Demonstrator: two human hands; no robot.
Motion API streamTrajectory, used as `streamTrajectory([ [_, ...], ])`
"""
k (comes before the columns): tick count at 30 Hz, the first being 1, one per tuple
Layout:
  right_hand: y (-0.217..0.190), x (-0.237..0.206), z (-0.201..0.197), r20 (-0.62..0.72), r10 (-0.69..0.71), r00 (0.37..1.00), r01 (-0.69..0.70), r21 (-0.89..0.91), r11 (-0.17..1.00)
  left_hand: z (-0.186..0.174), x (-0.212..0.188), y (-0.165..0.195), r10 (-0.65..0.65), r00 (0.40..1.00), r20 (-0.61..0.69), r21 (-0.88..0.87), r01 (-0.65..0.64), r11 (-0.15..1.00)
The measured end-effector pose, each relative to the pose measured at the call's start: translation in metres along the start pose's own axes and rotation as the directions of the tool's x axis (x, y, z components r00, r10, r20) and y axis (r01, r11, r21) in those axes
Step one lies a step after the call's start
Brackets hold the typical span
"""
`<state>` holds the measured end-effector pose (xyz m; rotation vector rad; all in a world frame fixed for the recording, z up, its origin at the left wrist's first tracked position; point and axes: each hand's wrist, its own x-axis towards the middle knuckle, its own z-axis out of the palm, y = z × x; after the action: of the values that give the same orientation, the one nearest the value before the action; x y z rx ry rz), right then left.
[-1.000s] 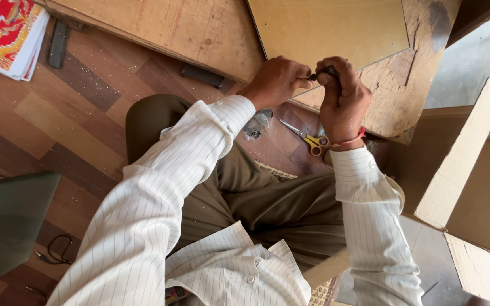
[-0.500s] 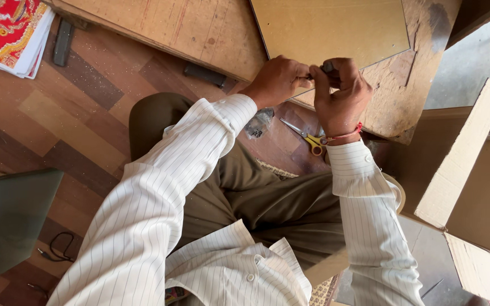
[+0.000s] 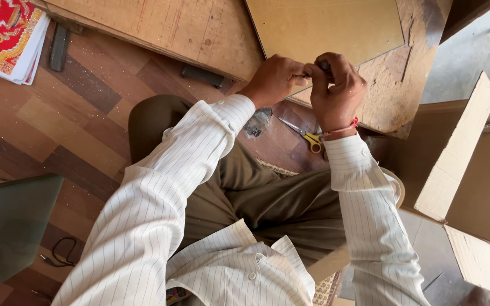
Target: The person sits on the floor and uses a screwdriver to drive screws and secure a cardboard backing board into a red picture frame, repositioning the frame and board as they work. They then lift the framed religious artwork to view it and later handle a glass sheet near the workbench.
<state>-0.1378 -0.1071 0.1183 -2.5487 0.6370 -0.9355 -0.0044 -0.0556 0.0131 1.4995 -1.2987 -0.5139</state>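
My left hand (image 3: 276,79) and my right hand (image 3: 336,90) meet over the near edge of a wooden board (image 3: 199,31). Both pinch a small dark object (image 3: 320,67) between their fingertips; it is mostly hidden and I cannot tell what it is. A red thread circles my right wrist. Below the hands, on the wood-pattern floor, lie scissors with yellow handles (image 3: 310,139) and a small clear plastic bag (image 3: 256,122) of dark pieces. A tan sheet (image 3: 324,25) rests on the board just beyond my hands.
An open cardboard box (image 3: 466,164) stands at the right. A stack of red patterned paper (image 3: 7,34) lies at the top left. A dark panel (image 3: 7,226) sits at the lower left beside a thin black cable (image 3: 58,255). My knees fill the middle.
Both hands have stayed together at the board's edge, with small shifts of the fingers around the small object. The view has shifted slightly.
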Motion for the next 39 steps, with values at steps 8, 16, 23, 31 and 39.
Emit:
streamTrajectory([
  [8,0.004,-0.004,-0.012,0.065,-0.03,0.997,0.029,0.021,0.999,0.003,0.001,-0.001,0.001,1.0,0.011,0.135,-0.002,0.991],
  [16,0.009,-0.003,-0.013,0.104,-0.092,0.99,0.076,0.147,0.986,0.008,0.002,-0.002,0.032,0.999,-0.032,0.019,-0.032,0.999],
  [23,0.014,-0.003,-0.004,-0.008,-0.005,1.0,0.005,0.053,0.999,0.007,0.004,0.002,0.023,1.0,0.009,0.053,-0.024,0.998],
  [31,0.013,-0.013,-0.003,-0.03,-0.046,0.998,0.048,0.061,0.997,0.003,0.004,0.004,0.014,0.997,0.074,0.113,-0.022,0.993],
  [39,0.034,-0.023,0.002,0.259,0.102,0.96,-0.125,0.075,0.989,0.011,0.0,0.017,0.091,0.995,0.05,0.242,-0.101,0.965],
])
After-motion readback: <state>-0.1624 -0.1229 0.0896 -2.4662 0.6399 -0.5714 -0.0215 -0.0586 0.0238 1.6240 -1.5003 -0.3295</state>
